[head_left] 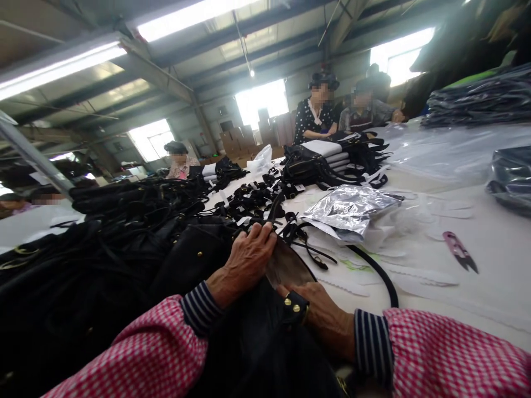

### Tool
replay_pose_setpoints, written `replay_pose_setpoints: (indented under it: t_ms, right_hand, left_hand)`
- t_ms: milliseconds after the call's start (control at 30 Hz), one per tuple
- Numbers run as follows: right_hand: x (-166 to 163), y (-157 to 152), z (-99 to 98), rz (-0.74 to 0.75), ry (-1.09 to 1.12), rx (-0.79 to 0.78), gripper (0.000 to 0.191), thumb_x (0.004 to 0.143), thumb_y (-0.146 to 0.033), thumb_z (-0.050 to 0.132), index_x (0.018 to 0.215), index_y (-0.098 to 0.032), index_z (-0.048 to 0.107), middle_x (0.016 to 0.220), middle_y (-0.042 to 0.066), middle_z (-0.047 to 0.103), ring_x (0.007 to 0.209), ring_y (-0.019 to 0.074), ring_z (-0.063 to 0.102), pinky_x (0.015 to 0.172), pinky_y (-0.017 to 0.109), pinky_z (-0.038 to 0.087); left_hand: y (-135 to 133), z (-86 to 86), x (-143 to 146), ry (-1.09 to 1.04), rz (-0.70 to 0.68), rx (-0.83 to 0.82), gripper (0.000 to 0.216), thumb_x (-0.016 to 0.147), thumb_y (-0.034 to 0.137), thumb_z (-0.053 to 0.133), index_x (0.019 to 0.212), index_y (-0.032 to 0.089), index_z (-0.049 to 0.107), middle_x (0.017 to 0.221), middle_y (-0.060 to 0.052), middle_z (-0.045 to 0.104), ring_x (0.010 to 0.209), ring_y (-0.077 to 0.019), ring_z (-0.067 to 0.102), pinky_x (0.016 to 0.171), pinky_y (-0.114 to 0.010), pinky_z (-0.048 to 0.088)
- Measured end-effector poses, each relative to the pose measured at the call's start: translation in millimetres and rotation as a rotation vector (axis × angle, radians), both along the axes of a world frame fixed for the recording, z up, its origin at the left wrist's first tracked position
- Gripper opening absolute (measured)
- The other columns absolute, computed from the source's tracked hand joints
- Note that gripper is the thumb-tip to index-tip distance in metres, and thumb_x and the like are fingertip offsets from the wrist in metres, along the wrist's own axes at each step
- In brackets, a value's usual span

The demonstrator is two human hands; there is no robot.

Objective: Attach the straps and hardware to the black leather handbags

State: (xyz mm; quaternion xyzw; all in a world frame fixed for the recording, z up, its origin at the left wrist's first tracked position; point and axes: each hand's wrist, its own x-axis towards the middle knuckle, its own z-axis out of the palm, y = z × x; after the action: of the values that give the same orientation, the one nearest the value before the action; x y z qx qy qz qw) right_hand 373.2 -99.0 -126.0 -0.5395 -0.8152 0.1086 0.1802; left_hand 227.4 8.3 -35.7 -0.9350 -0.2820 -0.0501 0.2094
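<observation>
Toward the near edge of the table (495, 293), the left hand (251, 260) pinches the bag (265, 342), presumably holding it open; the right hand (323, 315) hides its grip.

No readable text or numbers anywhere.

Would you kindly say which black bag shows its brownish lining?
The black bag at the left hand and right hand: its open mouth bares the lining; none is visible on the heaped bags or stacked bags.
</observation>
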Motion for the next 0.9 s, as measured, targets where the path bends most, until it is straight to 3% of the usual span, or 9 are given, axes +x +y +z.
replay_pose_setpoints:
  t_ms: [67,167,267,333,467,600,667,767,900]
  right_hand:
    - [0,-1,-1.0,-0.003,0.007,-0.006,0.021,0.097,-0.036,0.055,0.104,-0.019,0.064,0.093,0.009,0.073,0.071,0.02,0.066,0.055,0.032,0.025]
    - [3,-2,-1.9,0.004,0.05,-0.025,0.021,0.097,-0.033,0.052,0.104,-0.019,0.066,0.094,0.009,0.074,0.073,0.0202,0.067,0.056,0.031,0.026]
    - [12,-1,5.0,-0.002,0.165,-0.042,0.017,0.095,-0.03,0.054,0.098,-0.02,0.068,0.091,0.007,0.075,0.078,0.0201,0.068,0.06,0.028,0.031]
    - [24,5,16.4,-0.094,0.272,0.025,0.016,0.094,-0.025,0.054,0.094,-0.019,0.068,0.089,0.005,0.073,0.082,0.0192,0.067,0.067,0.027,0.036]
    - [55,49,43.8,-0.294,0.443,0.138,0.016,0.09,-0.022,0.056,0.092,-0.018,0.071,0.09,0.005,0.071,0.087,0.0187,0.063,0.075,0.027,0.039]
    - [68,110,48.5,-0.256,0.589,-0.036,0.021,0.084,-0.021,0.059,0.096,-0.011,0.073,0.08,0.004,0.068,0.072,0.0153,0.06,0.063,0.024,0.041]
    - [63,130,42.4,-0.234,0.611,-0.077,0.027,0.084,-0.023,0.058,0.102,-0.01,0.073,0.074,0.002,0.065,0.062,0.0127,0.056,0.056,0.022,0.039]
    - [54,143,35.6,-0.224,0.626,-0.066,0.03,0.082,-0.023,0.058,0.104,-0.009,0.073,0.08,0.003,0.067,0.065,0.0118,0.056,0.057,0.021,0.041]
    - [58,147,45.7,-0.228,0.526,-0.044,0.02,0.076,-0.024,0.066,0.087,-0.01,0.075,0.074,0.002,0.066,0.067,0.0129,0.055,0.059,0.022,0.039]
  left_hand:
    - [5,4.3,10,-0.013,0.056,-0.011,0.04,0.086,0.009,0.051,0.125,0.019,0.057,0.148,-0.014,0.046,0.126,-0.0354,0.044,0.094,-0.052,0.046]
    - [20,7.2,20,-0.15,0.129,-0.273,0.041,0.081,0.015,0.06,0.12,0.023,0.059,0.129,-0.01,0.06,0.122,-0.0352,0.049,0.103,-0.057,0.037]
    - [36,2.4,24,-0.271,0.195,-0.439,0.052,0.072,0.013,0.064,0.123,0.021,0.054,0.117,-0.009,0.065,0.113,-0.0319,0.057,0.099,-0.05,0.042]
    - [46,-3.6,23,-0.332,0.215,-0.503,0.06,0.07,0.014,0.065,0.129,0.02,0.05,0.118,-0.009,0.066,0.107,-0.029,0.062,0.094,-0.043,0.047]
    - [60,-12.9,19,-0.46,0.203,-0.633,0.061,0.073,0.019,0.067,0.132,0.021,0.051,0.125,-0.008,0.066,0.114,-0.0267,0.061,0.096,-0.037,0.047]
    - [76,-15.7,20,-0.522,0.159,-0.767,0.049,0.073,0.024,0.07,0.122,0.02,0.064,0.116,-0.006,0.071,0.102,-0.0235,0.065,0.085,-0.031,0.051]
    - [86,-16.9,23,-0.558,0.152,-0.798,0.043,0.079,0.037,0.068,0.118,0.018,0.067,0.111,-0.006,0.072,0.096,-0.0231,0.066,0.08,-0.03,0.051]
    - [102,-20.5,33,-0.636,0.2,-0.79,0.045,0.088,0.052,0.057,0.11,0.015,0.069,0.097,-0.007,0.073,0.087,-0.0219,0.066,0.072,-0.029,0.05]
    - [122,-28.1,49,-0.719,0.335,-0.74,0.042,0.085,0.055,0.06,0.086,0.014,0.07,0.075,-0.005,0.067,0.072,-0.0194,0.061,0.06,-0.027,0.044]
